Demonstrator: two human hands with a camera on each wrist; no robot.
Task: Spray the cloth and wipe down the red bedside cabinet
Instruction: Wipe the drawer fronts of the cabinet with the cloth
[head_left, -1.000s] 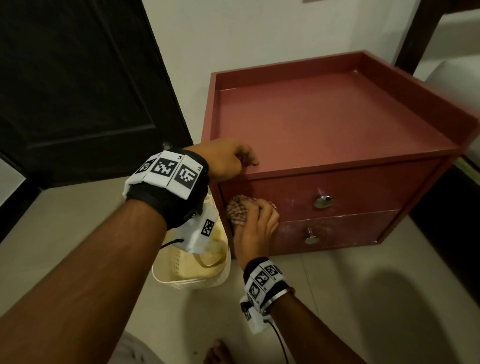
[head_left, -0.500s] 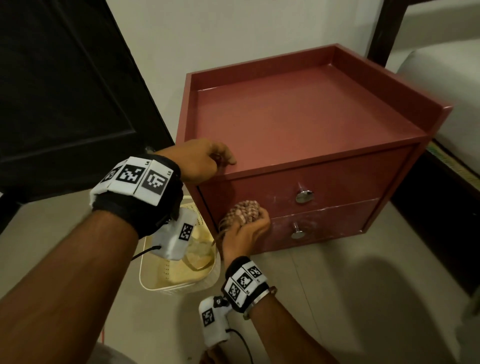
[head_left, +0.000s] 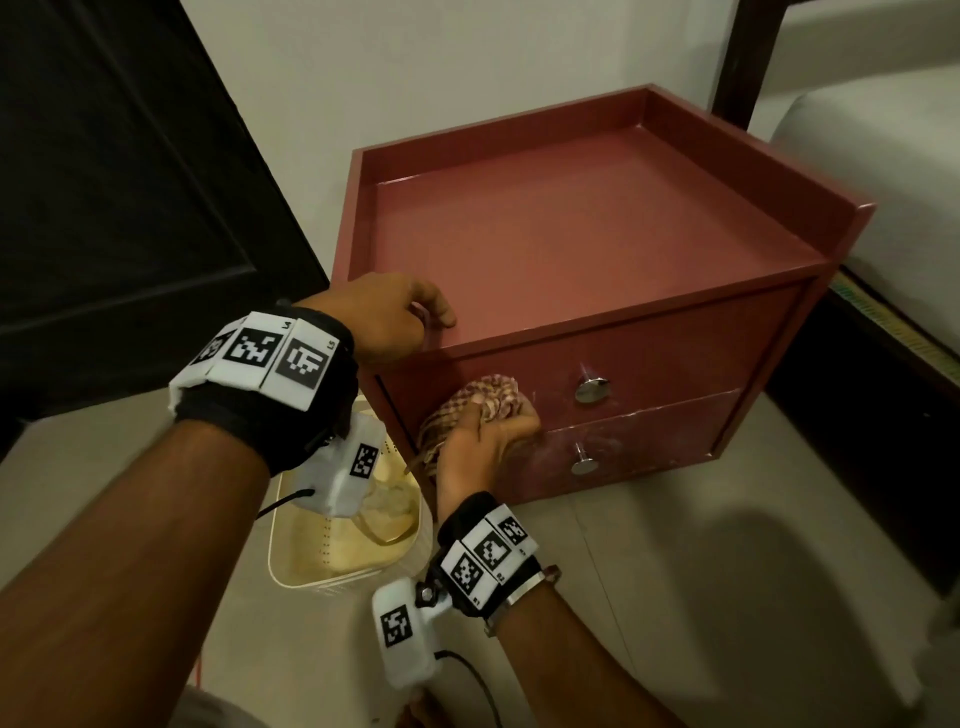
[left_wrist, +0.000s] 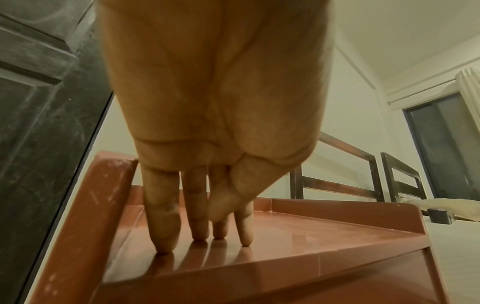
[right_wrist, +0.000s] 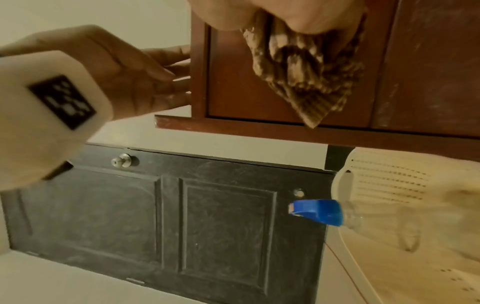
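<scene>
The red bedside cabinet (head_left: 571, 249) stands on the floor, with two drawers and metal knobs. My left hand (head_left: 395, 317) rests on its front left corner, and its fingertips (left_wrist: 161, 226) press on the glossy top (left_wrist: 311, 236). My right hand (head_left: 483, 441) grips a bunched checked cloth (head_left: 488, 397) and holds it against the upper drawer front, left of the upper knob (head_left: 591, 389). In the right wrist view the cloth (right_wrist: 303, 67) hangs from my palm against the drawer (right_wrist: 233, 82). A clear spray bottle with a blue head (right_wrist: 319, 211) lies in the basket.
A cream plastic basket (head_left: 291, 566) sits on the floor left of the cabinet, under my left wrist. A dark door (head_left: 104, 182) fills the left side. A bed with a dark frame (head_left: 883, 171) stands to the right. White smears mark the lower drawer around its knob (head_left: 584, 462).
My right hand has slid the cloth a little to the right along the upper drawer front, toward the knob. My left hand has stayed on the cabinet corner.
</scene>
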